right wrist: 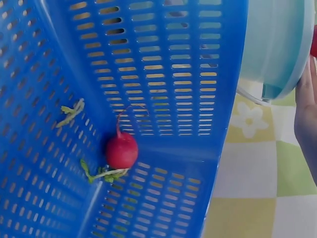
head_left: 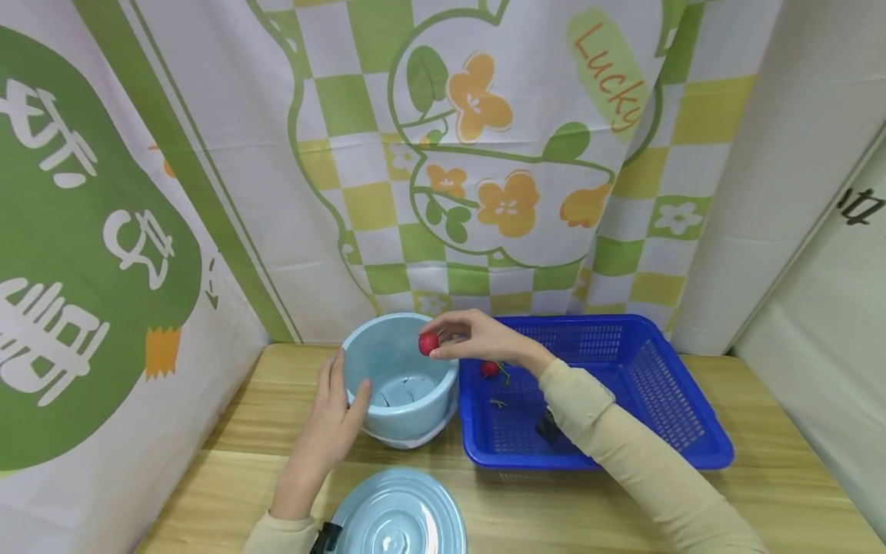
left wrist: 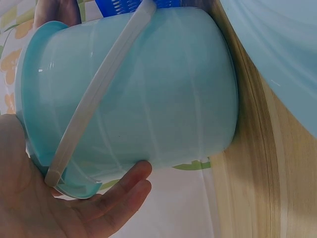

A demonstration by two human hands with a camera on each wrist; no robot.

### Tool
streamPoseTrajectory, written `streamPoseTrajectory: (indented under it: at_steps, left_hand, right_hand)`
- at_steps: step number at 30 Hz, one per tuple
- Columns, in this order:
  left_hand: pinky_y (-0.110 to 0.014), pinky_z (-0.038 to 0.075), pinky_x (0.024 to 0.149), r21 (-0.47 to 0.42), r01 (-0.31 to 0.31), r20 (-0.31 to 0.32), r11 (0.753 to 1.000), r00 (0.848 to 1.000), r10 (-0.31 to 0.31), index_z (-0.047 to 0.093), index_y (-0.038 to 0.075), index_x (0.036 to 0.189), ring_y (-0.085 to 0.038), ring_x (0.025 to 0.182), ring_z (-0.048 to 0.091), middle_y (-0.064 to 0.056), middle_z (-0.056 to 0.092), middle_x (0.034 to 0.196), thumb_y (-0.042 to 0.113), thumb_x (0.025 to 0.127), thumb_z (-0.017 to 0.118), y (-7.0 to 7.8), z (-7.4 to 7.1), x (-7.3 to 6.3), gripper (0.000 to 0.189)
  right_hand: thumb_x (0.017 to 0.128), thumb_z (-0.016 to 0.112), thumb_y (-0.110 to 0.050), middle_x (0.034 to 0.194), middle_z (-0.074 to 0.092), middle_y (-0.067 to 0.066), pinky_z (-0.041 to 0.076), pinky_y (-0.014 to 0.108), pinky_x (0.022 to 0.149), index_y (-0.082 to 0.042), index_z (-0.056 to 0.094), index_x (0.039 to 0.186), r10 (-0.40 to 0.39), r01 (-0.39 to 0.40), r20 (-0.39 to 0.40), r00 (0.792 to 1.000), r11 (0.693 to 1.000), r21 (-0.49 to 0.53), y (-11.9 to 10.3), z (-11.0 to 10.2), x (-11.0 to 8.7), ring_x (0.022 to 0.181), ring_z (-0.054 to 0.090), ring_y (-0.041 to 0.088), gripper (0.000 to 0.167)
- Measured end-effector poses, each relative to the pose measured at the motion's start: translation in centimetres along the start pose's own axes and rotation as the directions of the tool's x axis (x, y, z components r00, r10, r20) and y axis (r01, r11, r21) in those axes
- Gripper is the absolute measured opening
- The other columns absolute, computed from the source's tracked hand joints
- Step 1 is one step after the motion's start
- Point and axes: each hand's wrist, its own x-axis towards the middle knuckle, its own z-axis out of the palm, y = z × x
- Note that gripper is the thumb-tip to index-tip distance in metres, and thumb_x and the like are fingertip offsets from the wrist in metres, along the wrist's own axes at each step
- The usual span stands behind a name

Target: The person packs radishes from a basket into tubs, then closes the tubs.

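My right hand [head_left: 477,338] pinches a red radish [head_left: 428,343] between thumb and fingertips, over the right side of a light blue bucket [head_left: 408,415]. In the right wrist view, only part of that radish [right wrist: 314,42] shows at the right edge. My left hand [head_left: 331,427] holds the bucket's rim at the near left. The left wrist view has its fingers [left wrist: 126,191] along the bucket's outer wall, below the pale handle [left wrist: 94,94]. Another radish [right wrist: 122,150], with a thin root and short green stems, lies in the blue basket [right wrist: 230,74].
A blue slotted basket [head_left: 692,431] stands right beside the bucket, with a leaf scrap [head_left: 497,403] in it. Close to the front edge lies a round light blue lid [head_left: 394,515] on the wooden table [head_left: 512,515]. A patterned cloth [head_left: 484,285] hangs behind.
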Motion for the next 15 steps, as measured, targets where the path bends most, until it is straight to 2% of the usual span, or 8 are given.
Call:
streamPoseTrajectory:
  at_steps: [7, 15]
  left_hand:
    - [-0.065, 0.031, 0.12, -0.004, -0.012, -0.024, 1.0, 1.0, 0.012, 0.008, 0.0, 0.168, -0.047, 0.152, 0.03, -0.023, 0.015, 0.171, 0.047, 0.113, 0.043, 0.0, 0.0, 0.1, 0.081]
    - [-0.064, 0.032, 0.121, -0.001, -0.022, -0.041, 1.0, 0.999, 0.022, 0.011, -0.001, 0.168, -0.046, 0.151, 0.034, -0.021, 0.017, 0.171, 0.046, 0.113, 0.044, 0.0, 0.1, 0.1, 0.08]
  right_hand:
    - [0.097, 0.078, -0.008, 0.127, 0.072, 0.008, 0.057, 0.036, 0.102, -0.001, 0.065, 0.139, -0.081, 0.086, 0.086, 0.993, 0.995, -0.05, -0.1, 0.7, 1.0, 0.116, 0.07, 0.023, 0.044]
    - [0.096, 0.081, -0.015, 0.121, 0.073, 0.003, 0.058, 0.032, 0.098, -0.005, 0.069, 0.135, -0.082, 0.104, 0.128, 0.988, 0.978, -0.179, -0.7, 1.5, 1.7, 0.109, 0.07, 0.015, 0.042]
